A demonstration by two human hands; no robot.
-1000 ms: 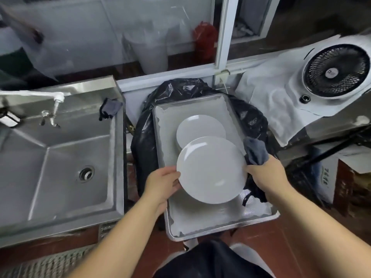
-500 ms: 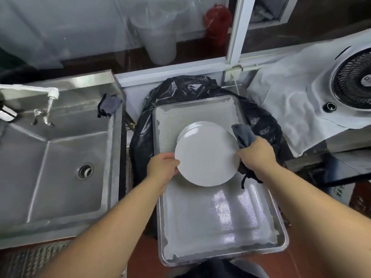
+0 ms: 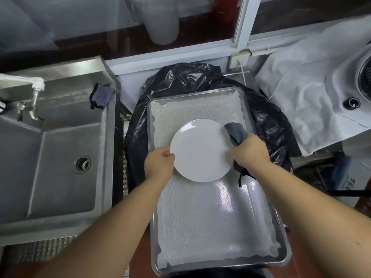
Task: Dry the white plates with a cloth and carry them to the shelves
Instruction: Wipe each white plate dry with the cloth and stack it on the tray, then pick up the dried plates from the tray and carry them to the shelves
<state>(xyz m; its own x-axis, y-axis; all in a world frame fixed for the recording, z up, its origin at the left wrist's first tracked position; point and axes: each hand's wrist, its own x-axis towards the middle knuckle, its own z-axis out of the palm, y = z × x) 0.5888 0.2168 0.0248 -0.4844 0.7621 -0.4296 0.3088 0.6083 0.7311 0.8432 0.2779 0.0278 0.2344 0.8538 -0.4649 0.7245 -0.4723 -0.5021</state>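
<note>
White plate [image 3: 201, 150] being held over lined metal tray [image 3: 249, 113]. Left hand [image 3: 158, 164] fingers curling on its left rim; right hand [image 3: 251, 151] gripping grey cloth [image 3: 236, 133] against right rim.

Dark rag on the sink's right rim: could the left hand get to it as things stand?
Probably not right away. The left hand grips the white plate at its left edge, so its grip is taken. The dark rag hangs uncovered on the sink rim, nothing in front of it.
</note>
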